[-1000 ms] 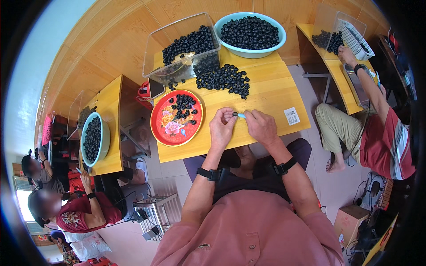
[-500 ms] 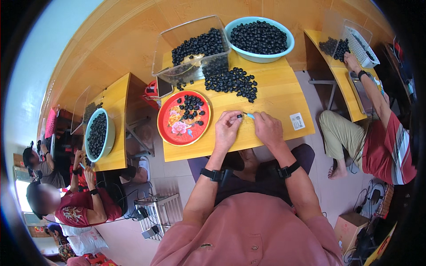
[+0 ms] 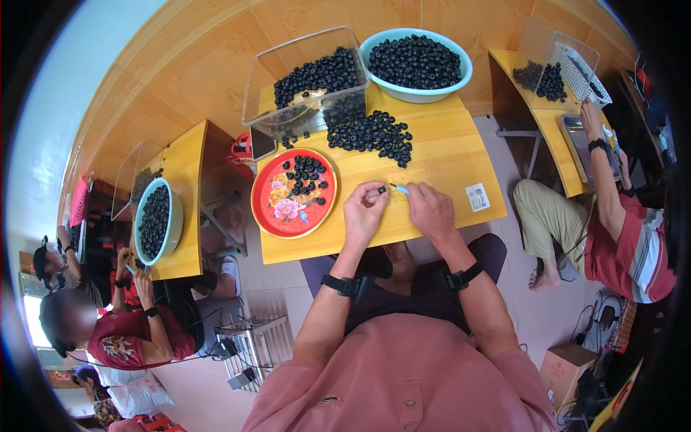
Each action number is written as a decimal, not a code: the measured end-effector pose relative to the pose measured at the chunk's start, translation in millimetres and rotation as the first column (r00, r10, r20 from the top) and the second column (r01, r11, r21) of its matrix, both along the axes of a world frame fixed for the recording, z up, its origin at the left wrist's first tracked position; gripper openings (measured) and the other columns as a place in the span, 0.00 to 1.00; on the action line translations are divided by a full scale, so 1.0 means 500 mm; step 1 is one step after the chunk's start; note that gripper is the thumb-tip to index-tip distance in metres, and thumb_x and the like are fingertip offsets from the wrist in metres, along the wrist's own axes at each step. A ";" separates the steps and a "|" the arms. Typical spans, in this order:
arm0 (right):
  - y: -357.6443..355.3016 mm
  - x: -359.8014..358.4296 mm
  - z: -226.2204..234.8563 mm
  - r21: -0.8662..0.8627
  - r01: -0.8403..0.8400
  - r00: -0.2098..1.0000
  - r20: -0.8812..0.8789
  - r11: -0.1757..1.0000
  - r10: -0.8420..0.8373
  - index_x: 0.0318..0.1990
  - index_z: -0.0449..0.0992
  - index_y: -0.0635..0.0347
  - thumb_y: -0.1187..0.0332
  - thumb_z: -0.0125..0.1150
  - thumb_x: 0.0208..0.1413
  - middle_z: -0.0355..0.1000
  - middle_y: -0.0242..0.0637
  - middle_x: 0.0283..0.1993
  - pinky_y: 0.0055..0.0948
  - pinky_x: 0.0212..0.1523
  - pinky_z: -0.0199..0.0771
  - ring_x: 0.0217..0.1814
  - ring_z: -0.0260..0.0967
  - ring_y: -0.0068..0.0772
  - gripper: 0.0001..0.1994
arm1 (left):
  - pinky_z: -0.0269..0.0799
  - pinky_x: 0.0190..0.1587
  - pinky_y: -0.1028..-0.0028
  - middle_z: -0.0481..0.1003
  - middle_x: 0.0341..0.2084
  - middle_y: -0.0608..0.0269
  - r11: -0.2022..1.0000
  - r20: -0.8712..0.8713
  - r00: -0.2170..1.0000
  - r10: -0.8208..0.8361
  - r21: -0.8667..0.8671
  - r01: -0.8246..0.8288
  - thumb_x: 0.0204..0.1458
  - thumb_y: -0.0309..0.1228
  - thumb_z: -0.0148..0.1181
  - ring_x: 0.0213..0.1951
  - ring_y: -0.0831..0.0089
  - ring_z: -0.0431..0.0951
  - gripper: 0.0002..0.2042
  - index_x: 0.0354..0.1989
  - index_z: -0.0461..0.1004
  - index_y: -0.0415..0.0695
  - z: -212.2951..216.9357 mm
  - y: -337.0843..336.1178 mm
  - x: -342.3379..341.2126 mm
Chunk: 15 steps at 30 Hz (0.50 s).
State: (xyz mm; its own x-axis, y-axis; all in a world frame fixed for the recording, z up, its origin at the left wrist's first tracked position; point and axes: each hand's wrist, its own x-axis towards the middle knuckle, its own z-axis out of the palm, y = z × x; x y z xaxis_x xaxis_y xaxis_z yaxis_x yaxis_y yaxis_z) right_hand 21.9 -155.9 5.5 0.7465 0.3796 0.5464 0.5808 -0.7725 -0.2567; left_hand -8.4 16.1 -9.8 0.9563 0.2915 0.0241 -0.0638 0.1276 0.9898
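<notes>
Over the near part of the yellow table, my left hand (image 3: 364, 213) pinches a small black ring-shaped piece (image 3: 381, 190) between thumb and fingertips. My right hand (image 3: 432, 210) is closed around a slim light-blue-handled tool (image 3: 402, 189), its thin tip pointing at the piece with a small gap between them. The tip is too small to make out its kind. Left of my hands lies a red flower-patterned round tray (image 3: 260, 209) with several black pieces on it. Beyond my hands a loose heap of black pieces (image 3: 374, 137) spreads on the table.
A clear plastic bin (image 3: 253, 115) and a light-blue basin (image 3: 421, 93), both holding black pieces, stand at the table's far side. A white label (image 3: 477, 196) is stuck near the right edge. Co-workers sit at tables left and right; another basin (image 3: 175, 223) stands on the left one.
The black piece and the tool tip have drawn slightly apart. At the right table, a co-worker's hand has moved back from the heap of pieces. The whole view has shifted a little.
</notes>
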 end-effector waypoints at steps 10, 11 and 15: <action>-0.001 -0.003 0.002 0.007 -0.017 1.000 0.007 1.000 0.017 0.35 0.76 0.56 0.71 0.59 0.58 0.70 0.37 0.27 0.40 0.27 0.78 0.30 0.77 0.40 0.02 | 0.80 0.45 0.78 0.71 0.46 0.59 0.963 0.141 0.988 0.067 0.251 -0.101 0.55 0.15 0.65 0.43 0.75 0.80 0.11 0.47 0.81 0.33 0.008 -0.003 -0.002; 0.000 -0.004 0.004 0.008 -0.018 1.000 0.006 1.000 0.018 0.35 0.76 0.56 0.71 0.59 0.58 0.70 0.37 0.27 0.40 0.27 0.78 0.30 0.77 0.40 0.02 | 0.81 0.44 0.77 0.72 0.45 0.59 0.950 0.144 0.987 0.070 0.293 -0.110 0.54 0.15 0.66 0.42 0.74 0.80 0.11 0.47 0.81 0.33 0.005 -0.001 -0.002; -0.002 -0.006 0.007 0.021 -0.044 0.999 0.028 0.999 0.044 0.36 0.77 0.56 0.71 0.60 0.57 0.71 0.36 0.27 0.39 0.28 0.78 0.30 0.77 0.39 0.02 | 0.81 0.43 0.76 0.74 0.41 0.58 0.925 0.140 0.987 0.076 0.360 -0.123 0.53 0.16 0.68 0.38 0.73 0.81 0.12 0.47 0.81 0.35 0.009 -0.006 -0.005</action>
